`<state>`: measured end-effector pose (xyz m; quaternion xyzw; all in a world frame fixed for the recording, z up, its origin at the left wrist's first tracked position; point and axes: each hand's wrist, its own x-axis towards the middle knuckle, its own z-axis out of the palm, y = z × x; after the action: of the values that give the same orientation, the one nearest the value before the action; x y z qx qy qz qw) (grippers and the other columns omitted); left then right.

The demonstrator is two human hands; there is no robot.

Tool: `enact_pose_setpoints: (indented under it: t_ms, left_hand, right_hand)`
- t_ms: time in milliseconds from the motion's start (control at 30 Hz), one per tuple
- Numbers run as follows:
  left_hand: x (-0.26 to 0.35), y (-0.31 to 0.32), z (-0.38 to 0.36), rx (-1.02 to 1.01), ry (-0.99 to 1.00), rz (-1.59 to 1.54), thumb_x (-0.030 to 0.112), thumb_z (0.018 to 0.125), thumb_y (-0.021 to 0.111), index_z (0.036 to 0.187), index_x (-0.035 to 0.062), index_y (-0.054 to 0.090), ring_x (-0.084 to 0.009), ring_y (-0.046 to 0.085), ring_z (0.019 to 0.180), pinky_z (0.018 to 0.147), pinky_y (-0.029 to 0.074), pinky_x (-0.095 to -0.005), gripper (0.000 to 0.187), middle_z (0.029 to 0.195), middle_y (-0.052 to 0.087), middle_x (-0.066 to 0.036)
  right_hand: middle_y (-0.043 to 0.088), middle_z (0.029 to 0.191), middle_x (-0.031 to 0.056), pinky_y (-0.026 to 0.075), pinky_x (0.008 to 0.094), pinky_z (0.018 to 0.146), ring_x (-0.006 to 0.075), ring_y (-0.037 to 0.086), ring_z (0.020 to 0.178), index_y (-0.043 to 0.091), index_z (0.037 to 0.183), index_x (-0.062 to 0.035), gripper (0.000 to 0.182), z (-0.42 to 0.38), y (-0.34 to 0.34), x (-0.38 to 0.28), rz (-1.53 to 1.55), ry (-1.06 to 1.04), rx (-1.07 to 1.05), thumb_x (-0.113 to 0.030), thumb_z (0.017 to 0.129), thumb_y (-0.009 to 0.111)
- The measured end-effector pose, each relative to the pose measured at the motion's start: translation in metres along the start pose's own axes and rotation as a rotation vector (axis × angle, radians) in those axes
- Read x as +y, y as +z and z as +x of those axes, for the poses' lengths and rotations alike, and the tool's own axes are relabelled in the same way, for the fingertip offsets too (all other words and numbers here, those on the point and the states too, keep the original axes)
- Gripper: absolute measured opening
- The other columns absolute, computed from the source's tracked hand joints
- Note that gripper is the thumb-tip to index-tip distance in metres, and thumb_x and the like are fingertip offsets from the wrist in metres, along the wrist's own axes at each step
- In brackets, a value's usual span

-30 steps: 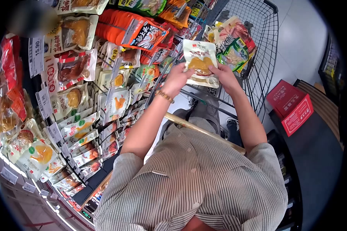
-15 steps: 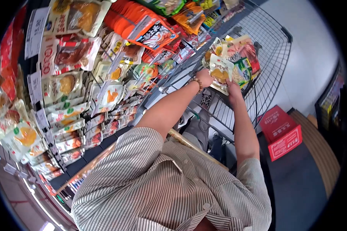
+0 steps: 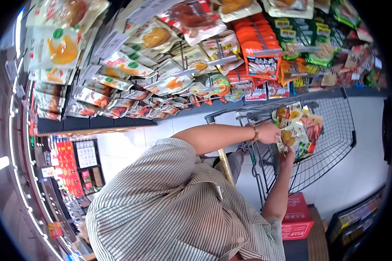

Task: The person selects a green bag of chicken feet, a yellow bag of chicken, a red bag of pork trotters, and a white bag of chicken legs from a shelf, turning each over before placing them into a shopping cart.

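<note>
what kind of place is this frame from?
Most likely a supermarket aisle. A wire cart holds snack packets, pegs on the rack carry rows of packaged food with price tags, and both hands, left hand and right hand, hold a packet over the cart.

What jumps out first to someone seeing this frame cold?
Probably the wall of hanging snack packets across the top, white, orange and green, crowding the pegs. Next, at centre right, the left hand and right hand together hold a pale food packet over the wire shopping cart, which already holds other packets. The striped shirt fills the bottom.
</note>
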<state>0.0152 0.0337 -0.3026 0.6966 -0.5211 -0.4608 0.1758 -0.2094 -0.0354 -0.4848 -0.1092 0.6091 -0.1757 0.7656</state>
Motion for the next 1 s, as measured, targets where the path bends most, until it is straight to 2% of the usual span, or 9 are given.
enact_pose_setpoints:
  t_ms: [167,233,333,367,500,567,700,833,1000]
  left_hand:
    - [0.027,-0.043,-0.06,0.052,0.147,0.053,0.02,0.082,0.066,0.105,0.0043,0.067,-0.0284,0.068,0.083,0.077,0.053,-0.0383,0.027,0.089,0.07,-0.013]
    - [0.025,-0.056,-0.081,0.104,0.187,0.06,0.02,0.083,0.066,0.102,0.004,0.067,-0.0281,0.068,0.082,0.076,0.053,-0.0378,0.025,0.089,0.069,-0.013]
    - [0.013,-0.075,-0.109,0.357,0.233,-0.19,0.016,0.084,0.067,0.102,0.0024,0.067,-0.0237,0.069,0.078,0.071,0.054,-0.0341,0.023,0.087,0.069,-0.013]
    - [0.01,-0.085,-0.119,0.465,0.254,-0.238,0.015,0.084,0.067,0.104,0.0022,0.067,-0.0199,0.068,0.076,0.069,0.054,-0.0312,0.024,0.087,0.069,-0.011]
    - [-0.017,-0.144,-0.146,0.917,0.26,-0.325,0.01,0.086,0.065,0.11,0.0022,0.063,-0.0152,0.066,0.074,0.067,0.054,-0.0287,0.025,0.094,0.068,-0.009]
    - [-0.034,-0.178,-0.156,0.992,0.226,-0.49,0.009,0.086,0.066,0.117,0.0027,0.058,-0.0155,0.066,0.078,0.069,0.054,-0.0277,0.033,0.101,0.067,-0.01]
    - [-0.054,-0.241,-0.18,1.303,0.196,-0.222,0.015,0.081,0.071,0.125,0.0003,0.051,-0.0207,0.063,0.088,0.076,0.053,-0.0325,0.05,0.109,0.063,-0.012]
    - [-0.062,-0.286,-0.196,1.245,0.187,-0.269,0.019,0.076,0.076,0.13,-0.0044,0.045,-0.0303,0.057,0.112,0.097,0.045,-0.0381,0.066,0.123,0.059,-0.021]
    - [-0.076,-0.314,-0.163,1.186,0.267,-0.341,0.019,0.076,0.078,0.13,-0.0042,0.046,-0.0271,0.057,0.116,0.098,0.044,-0.0355,0.066,0.125,0.059,-0.018]
  right_hand:
    - [0.05,0.121,0.0109,0.046,0.0335,0.081,0.0243,0.053,0.102,0.05,0.129,-0.008,0.042,-0.001,0.021,-0.004,-0.05,-0.026,-0.159,-0.026,0.092,0.058]
    - [0.055,0.112,0.0079,0.047,0.0328,0.078,0.0204,0.054,0.092,0.054,0.124,-0.0072,0.036,-0.006,0.04,-0.009,-0.103,-0.1,-0.042,-0.026,0.093,0.056]
    - [0.061,0.094,0.0031,0.048,0.0251,0.06,0.0124,0.058,0.072,0.056,0.115,-0.0061,0.022,-0.064,0.09,-0.027,-0.152,-0.268,-0.08,-0.014,0.095,0.054]
    - [0.055,0.083,-0.0009,0.041,0.0197,0.053,0.0066,0.05,0.064,0.053,0.11,-0.0046,0.018,-0.114,0.128,-0.032,-0.127,-0.344,-0.035,-0.012,0.093,0.057]
    - [0.056,0.086,0.0004,0.043,0.0205,0.055,0.0068,0.05,0.065,0.05,0.12,-0.002,0.029,-0.162,0.16,-0.034,-0.132,-0.534,-0.096,-0.009,0.094,0.058]
    - [0.061,0.101,0.0069,0.047,0.0205,0.06,0.0091,0.056,0.072,0.049,0.125,0.0005,0.036,-0.184,0.17,-0.027,-0.158,-0.619,-0.063,-0.011,0.093,0.06]
    - [0.062,0.102,0.0088,0.047,0.0204,0.062,0.0099,0.057,0.075,0.055,0.117,0.0019,0.028,-0.245,0.183,0.0,-0.206,-0.723,-0.093,-0.013,0.094,0.059]
    - [0.063,0.092,0.0053,0.043,0.0191,0.06,0.008,0.055,0.071,0.058,0.111,0.0019,0.022,-0.274,0.181,0.045,-0.18,-0.827,-0.196,-0.011,0.094,0.06]
    - [0.064,0.09,0.0022,0.046,0.0213,0.069,0.0072,0.057,0.077,0.061,0.112,0.0017,0.025,-0.319,0.184,0.103,-0.479,-0.901,-0.114,-0.011,0.091,0.064]
